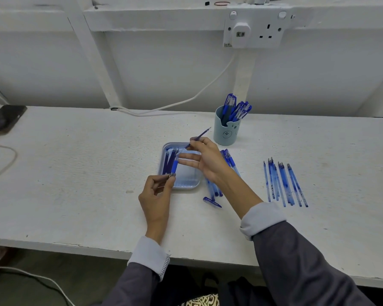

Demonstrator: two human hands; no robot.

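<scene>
Two hands meet above the tray point(187, 184): the left hand point(157, 192) pinches the pen barrel point(175, 165) by its tip, the right hand point(207, 161) pinches the refill point(200, 135) just beyond, both axes on one line slanting away rightward.

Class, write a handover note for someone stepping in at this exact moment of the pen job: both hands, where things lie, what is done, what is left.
Left hand: pinches the tip end of the pen barrel.
Right hand: pinches the dark refill, in line with the barrel; going in or coming out, cannot tell.
Tray: more refills.
Cup: capped pens, probably done.
Right of the tray: uncapped pens and a loose cap; farther right, a row of thin tubes.
Left: likely the pen in hand, then the uncapped ones.
</scene>
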